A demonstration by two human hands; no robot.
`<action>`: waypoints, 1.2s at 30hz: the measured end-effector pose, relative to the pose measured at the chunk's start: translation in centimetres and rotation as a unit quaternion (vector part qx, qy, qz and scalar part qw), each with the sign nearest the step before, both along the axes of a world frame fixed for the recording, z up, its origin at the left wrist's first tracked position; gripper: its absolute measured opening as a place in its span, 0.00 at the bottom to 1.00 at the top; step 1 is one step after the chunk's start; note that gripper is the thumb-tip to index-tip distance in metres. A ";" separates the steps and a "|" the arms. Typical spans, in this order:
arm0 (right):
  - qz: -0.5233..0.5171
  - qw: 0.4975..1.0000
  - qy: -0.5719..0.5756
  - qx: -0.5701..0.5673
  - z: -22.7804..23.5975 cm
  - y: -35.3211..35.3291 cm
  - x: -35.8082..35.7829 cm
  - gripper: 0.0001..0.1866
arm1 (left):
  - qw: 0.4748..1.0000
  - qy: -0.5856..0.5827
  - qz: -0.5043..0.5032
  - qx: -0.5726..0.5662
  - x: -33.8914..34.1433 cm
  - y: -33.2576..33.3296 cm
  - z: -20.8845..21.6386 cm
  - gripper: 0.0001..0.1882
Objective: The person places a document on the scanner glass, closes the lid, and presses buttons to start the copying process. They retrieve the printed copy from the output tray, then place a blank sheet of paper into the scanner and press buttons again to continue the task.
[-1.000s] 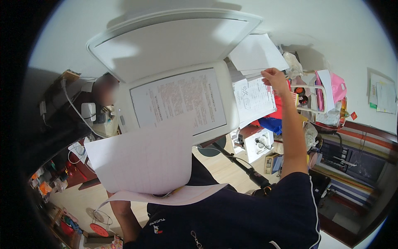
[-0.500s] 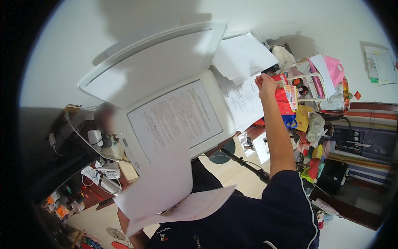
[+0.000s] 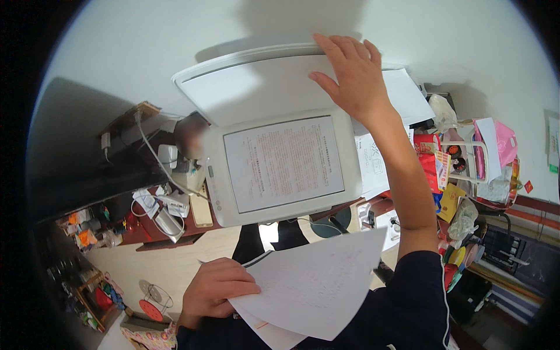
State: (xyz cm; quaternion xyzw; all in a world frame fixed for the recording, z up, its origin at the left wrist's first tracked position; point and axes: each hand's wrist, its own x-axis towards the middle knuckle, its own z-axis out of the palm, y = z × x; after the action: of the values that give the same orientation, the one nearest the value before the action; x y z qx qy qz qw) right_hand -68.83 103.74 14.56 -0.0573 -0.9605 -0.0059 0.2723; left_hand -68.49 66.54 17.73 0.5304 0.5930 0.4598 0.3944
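A white flatbed scanner stands on the desk with its lid raised. On its glass lies a printed sheet, text side up. My right hand is at the upper right corner of the lid, fingers spread and thumb apart; whether it presses on the lid I cannot tell. Low in the view, in front of my body, my left hand is closed on several sheets of paper. The top sheet bears faint print and fans out to the right.
Paper stacks lie right of the scanner, beside a white rack with bags and small items. A power strip and cables are at left. The dark red desk carries white adapters. A red round stool stands on the floor.
My right hand has moved from the papers and red bag at right to the lid's corner. My left hand, now in view, holds the sheets lower and further right. The view has shifted.
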 end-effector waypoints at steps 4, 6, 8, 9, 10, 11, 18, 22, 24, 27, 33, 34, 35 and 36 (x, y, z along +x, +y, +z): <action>0.057 0.996 -0.043 -0.047 0.5 -1.1 3.5 0.17 | 1.000 -0.003 -0.001 -0.007 0.5 -1.2 -0.5 0.13; 0.079 0.984 -0.132 -0.094 0.8 -2.6 6.5 0.16 | 1.000 -0.013 0.006 -0.005 0.7 -1.7 -0.6 0.13; 0.089 0.970 -0.190 -0.123 0.2 -4.3 9.2 0.18 | 1.000 -0.024 0.009 -0.003 0.9 -1.9 -0.7 0.12; 0.098 0.967 -0.189 -0.142 -0.5 -4.9 10.2 0.19 | 1.000 -0.028 0.009 -0.002 1.0 -1.9 -0.6 0.12; 0.089 0.961 -0.206 -0.160 -1.3 -5.6 11.2 0.21 | 0.999 -0.031 0.007 0.002 0.9 -1.8 -0.7 0.12; 0.090 0.959 -0.211 -0.166 -2.1 -6.1 12.1 0.22 | 0.999 -0.035 0.004 0.007 1.0 -1.7 -0.9 0.12; 0.075 0.962 -0.199 -0.170 -9.4 -9.7 15.9 0.31 | 0.999 -0.036 -0.006 0.011 1.5 -1.7 -1.2 0.12; 0.058 0.953 -0.236 -0.182 -12.3 -10.6 16.8 0.33 | 0.999 -0.048 -0.004 0.003 1.5 -1.7 -1.3 0.12; 0.064 0.946 -0.245 -0.203 -13.4 -10.9 17.2 0.31 | 0.999 -0.047 -0.005 -0.003 1.5 -1.7 -1.2 0.12; 0.059 0.942 -0.268 -0.191 -14.5 -11.5 17.6 0.29 | 0.999 -0.039 -0.005 -0.003 1.4 -1.7 -1.3 0.12; 0.060 0.950 -0.255 -0.168 -15.1 -11.7 17.7 0.26 | 1.000 -0.028 -0.001 0.007 1.3 -1.7 -1.6 0.12; 0.064 0.951 -0.248 -0.172 -14.9 -11.5 17.6 0.25 | 1.000 -0.027 -0.003 0.010 1.3 -1.6 -1.5 0.12; 0.058 0.946 -0.263 -0.181 -14.7 -11.4 17.3 0.23 | 1.000 -0.027 -0.002 0.012 1.2 -1.6 -1.5 0.12; 0.053 0.940 -0.278 -0.192 -14.4 -11.1 16.6 0.21 | 1.000 -0.028 -0.001 0.012 1.2 -1.7 -1.4 0.12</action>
State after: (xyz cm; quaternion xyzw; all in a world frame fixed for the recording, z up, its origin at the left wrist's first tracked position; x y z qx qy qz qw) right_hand -52.19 92.60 0.20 -0.0538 -0.9824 0.1773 -0.0213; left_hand -67.29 64.89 16.36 0.5228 0.5757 0.4810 0.4048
